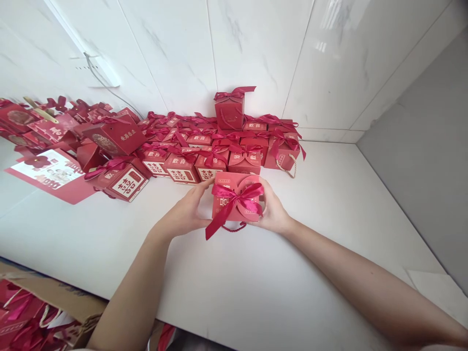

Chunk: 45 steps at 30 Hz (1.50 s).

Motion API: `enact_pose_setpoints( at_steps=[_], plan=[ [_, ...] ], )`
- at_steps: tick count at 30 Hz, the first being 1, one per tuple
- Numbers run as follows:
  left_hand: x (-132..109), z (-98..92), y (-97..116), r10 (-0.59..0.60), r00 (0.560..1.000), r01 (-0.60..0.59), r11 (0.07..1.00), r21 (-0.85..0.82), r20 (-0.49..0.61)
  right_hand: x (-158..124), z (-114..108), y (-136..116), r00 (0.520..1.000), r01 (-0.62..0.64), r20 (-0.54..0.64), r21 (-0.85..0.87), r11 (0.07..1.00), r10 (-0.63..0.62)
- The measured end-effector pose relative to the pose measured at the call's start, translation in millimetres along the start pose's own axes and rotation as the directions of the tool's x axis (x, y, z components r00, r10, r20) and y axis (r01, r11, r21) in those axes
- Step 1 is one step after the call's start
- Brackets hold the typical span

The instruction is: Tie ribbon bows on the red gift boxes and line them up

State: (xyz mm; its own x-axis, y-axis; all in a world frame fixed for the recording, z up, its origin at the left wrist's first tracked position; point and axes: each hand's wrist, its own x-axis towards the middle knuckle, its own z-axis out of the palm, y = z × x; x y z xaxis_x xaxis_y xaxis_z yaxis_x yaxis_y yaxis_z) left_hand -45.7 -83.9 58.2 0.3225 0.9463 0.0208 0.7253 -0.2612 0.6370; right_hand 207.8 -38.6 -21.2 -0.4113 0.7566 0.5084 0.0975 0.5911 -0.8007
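Between my two hands is a red gift box [239,195] with a shiny crimson ribbon bow [237,199] on its top and a dark red cord handle [234,227] at its near side. My left hand [188,209] grips the box's left side, fingers toward the far corner and thumb at the near one. On the opposite side my right hand [273,207] is closed against the box, its fingertips partly hidden. Just beyond stand rows of similar red gift boxes [181,168], many tied with ribbons. A single box [230,111] sits higher, on top of the back row.
At the left, more red boxes [115,136] are piled beside a printed card [54,170]. A cardboard carton [54,292] with red boxes and ribbons is at the lower left, below the white table [226,287]. A marbled tile wall [256,44] rises behind, and a grey panel [424,112] stands right.
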Motion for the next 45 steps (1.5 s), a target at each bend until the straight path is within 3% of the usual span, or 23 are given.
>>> enact_pose_setpoints(
  at_steps=[3, 9, 13, 16, 20, 25, 30, 38, 42, 45],
  plan=[
    [0.8, 4.4, 4.1, 0.073, 0.997, -0.072, 0.993, -0.09, 0.008, -0.8, 1.1, -1.0, 0.999, 0.032, 0.01, 0.058, 0.998, -0.032],
    [3.6, 10.5, 3.0, 0.147, 0.986, -0.158, 0.972, -0.174, -0.077, -2.1, 0.8, -2.6, 0.995, 0.051, 0.083, 0.045, 0.998, -0.054],
    [5.5, 8.6, -2.9, 0.132, 0.97, -0.161, 0.978, -0.131, -0.204, -0.9, -2.6, -4.0, 0.997, 0.057, 0.052, 0.129, 0.99, -0.065],
    [6.6, 5.9, -6.8, 0.077, 0.946, -0.104, 0.992, -0.068, -0.315, 1.9, -4.9, -6.9, 0.999, -0.026, -0.027, 0.295, 0.955, 0.036],
    [7.6, 4.0, -5.3, 0.03, 0.94, -0.041, 0.999, -0.027, -0.34, 8.2, -4.5, -13.6, 0.973, -0.194, -0.03, 0.439, 0.877, 0.23],
    [7.9, 5.4, -3.5, 0.011, 0.937, -0.007, 1.0, 0.012, -0.349, 11.1, -2.2, -28.0, 0.972, -0.2, 0.002, 0.533, 0.822, 0.235],
    [6.7, 4.0, -6.7, -0.003, 0.93, 0.014, 1.0, 0.028, -0.368, 6.2, 1.1, -38.3, 0.981, -0.134, -0.054, 0.495, 0.858, 0.184],
    [5.7, 0.6, -4.4, 0.017, 0.887, -0.003, 1.0, 0.03, -0.461, 6.2, 4.3, -32.5, 0.975, -0.129, -0.105, 0.446, 0.886, 0.195],
    [5.0, -0.9, -4.0, 0.01, 0.889, 0.016, 0.998, 0.053, -0.457, 4.3, 4.7, -30.9, 0.946, -0.079, -0.266, 0.366, 0.927, 0.186],
    [4.4, -1.8, -4.1, 0.016, 0.867, 0.028, 0.996, 0.08, -0.499, 2.2, 4.3, -31.1, 0.922, -0.029, -0.36, 0.299, 0.954, 0.141]
  ],
)
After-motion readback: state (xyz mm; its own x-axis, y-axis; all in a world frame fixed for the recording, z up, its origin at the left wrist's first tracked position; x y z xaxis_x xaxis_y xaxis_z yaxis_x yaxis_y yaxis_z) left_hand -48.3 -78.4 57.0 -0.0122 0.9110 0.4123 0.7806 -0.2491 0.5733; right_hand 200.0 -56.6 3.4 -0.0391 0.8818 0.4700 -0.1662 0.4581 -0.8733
